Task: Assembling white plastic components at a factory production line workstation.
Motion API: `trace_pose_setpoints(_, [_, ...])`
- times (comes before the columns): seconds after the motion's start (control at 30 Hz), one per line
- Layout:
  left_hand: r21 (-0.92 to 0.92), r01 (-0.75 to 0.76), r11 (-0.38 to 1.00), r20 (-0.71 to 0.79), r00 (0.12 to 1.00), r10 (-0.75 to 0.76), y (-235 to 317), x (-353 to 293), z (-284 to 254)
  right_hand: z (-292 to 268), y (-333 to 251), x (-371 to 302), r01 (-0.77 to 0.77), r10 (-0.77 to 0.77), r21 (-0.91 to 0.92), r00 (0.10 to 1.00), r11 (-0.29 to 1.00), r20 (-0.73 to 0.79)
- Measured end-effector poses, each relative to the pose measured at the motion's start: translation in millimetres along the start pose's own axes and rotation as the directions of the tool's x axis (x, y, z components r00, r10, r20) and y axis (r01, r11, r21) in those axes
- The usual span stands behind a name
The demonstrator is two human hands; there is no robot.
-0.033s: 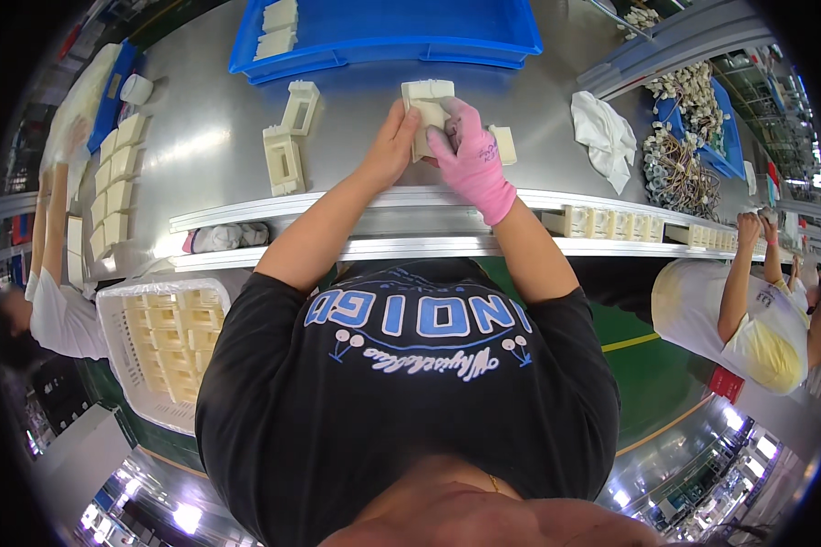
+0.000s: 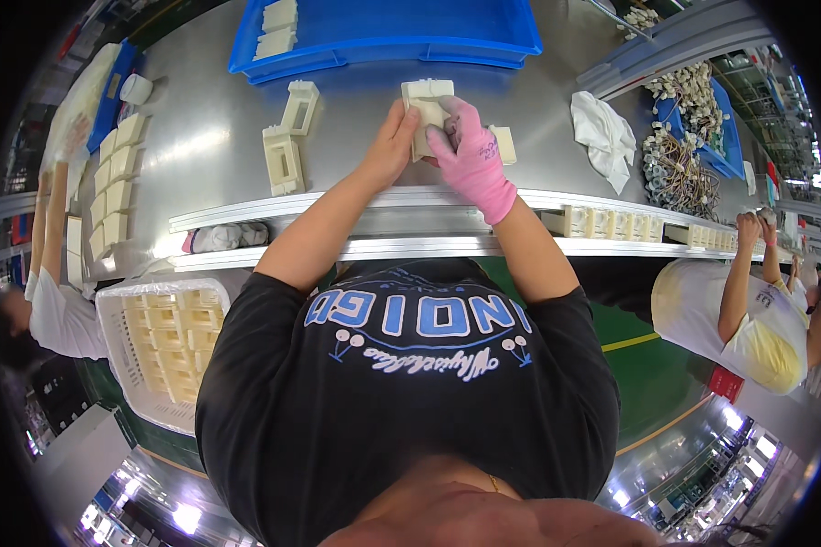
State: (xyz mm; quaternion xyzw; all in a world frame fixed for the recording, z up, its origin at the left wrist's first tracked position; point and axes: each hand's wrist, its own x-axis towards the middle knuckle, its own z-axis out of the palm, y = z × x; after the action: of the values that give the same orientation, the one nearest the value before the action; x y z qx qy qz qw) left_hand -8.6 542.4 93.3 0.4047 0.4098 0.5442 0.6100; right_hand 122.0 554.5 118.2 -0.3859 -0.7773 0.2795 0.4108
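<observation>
Between my two hands, above the metal table, is a cream plastic housing [image 2: 426, 91]. My bare left hand [image 2: 391, 146] grips its left side, thumb on the face. My right hand [image 2: 470, 159], in a pink glove, has its fingers curled at the housing's right side and inner face; the fingertips are partly hidden. Another cream plastic part [image 2: 503, 146] lies just right of the glove, partly covered by it. To the left of my hands, two frame-shaped cream housings rest on the table, an upper one [image 2: 300, 108] and a lower one [image 2: 284, 162].
A blue tray [image 2: 429, 53] with cream parts stands at the far side. A white cloth [image 2: 602, 137] and bundled wired parts [image 2: 680, 173] lie right. Metal rails [image 2: 383, 246] run along the near edge. A white basket [image 2: 137, 365] of housings is at left. People work on both sides.
</observation>
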Motion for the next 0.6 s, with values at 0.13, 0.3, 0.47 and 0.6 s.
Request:
trace_pose_setpoints(0.13, [-0.023, -0.042, 0.999, 0.024, 0.999, 0.043, 3.3, -0.7, 2.3, 4.7, -1.2, -2.7, 0.039, -0.04, -0.011, 0.995, 0.999, -0.091])
trace_pose_setpoints(0.3, [0.084, -0.058, 0.995, 0.045, 0.998, 0.054, -10.3, 4.4, -9.0, 0.3, 0.6, 0.0, -0.046, 0.042, 0.07, 0.998, 0.996, 0.053])
trace_pose_setpoints(0.47, [-0.155, 0.23, 0.961, 0.097, 0.971, -0.216, 9.7, -5.7, 1.1, -24.8, -31.1, 7.2, -0.332, 0.235, 0.343, 0.926, 0.879, 0.296])
trace_pose_setpoints(0.6, [0.119, 0.093, 0.989, 0.045, 0.994, -0.099, -12.5, -0.4, -3.0, -33.3, -28.9, 8.9, -0.432, 0.306, 0.341, 0.879, 0.835, 0.366])
